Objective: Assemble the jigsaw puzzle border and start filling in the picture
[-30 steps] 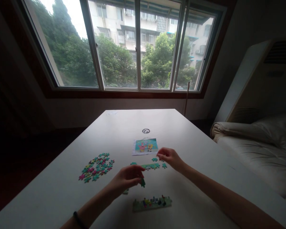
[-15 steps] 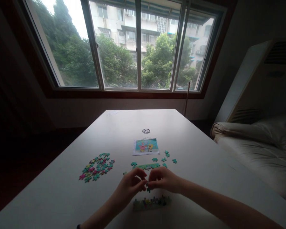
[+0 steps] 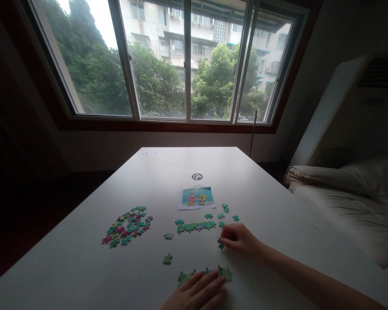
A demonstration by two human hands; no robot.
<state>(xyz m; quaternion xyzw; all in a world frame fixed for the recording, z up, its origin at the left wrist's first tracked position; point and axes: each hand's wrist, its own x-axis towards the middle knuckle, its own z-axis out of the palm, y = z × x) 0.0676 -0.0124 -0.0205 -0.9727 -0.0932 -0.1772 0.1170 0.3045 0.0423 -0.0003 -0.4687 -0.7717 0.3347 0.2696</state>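
Observation:
My right hand is pinched on a small teal puzzle piece just above the white table, right of centre. My left hand lies flat with fingers stretched out over a joined strip of puzzle pieces at the near edge. A second joined green strip lies just beyond my right hand. Two loose green pieces sit to the left of my hands.
A heap of loose coloured pieces lies at the left of the table. A reference picture card sits in the middle, with a few teal pieces beside it and a round cable hole beyond. A sofa stands to the right.
My hands, which met over a piece, have parted. The left dropped flat onto the near strip; the right moved right and forward with the teal piece.

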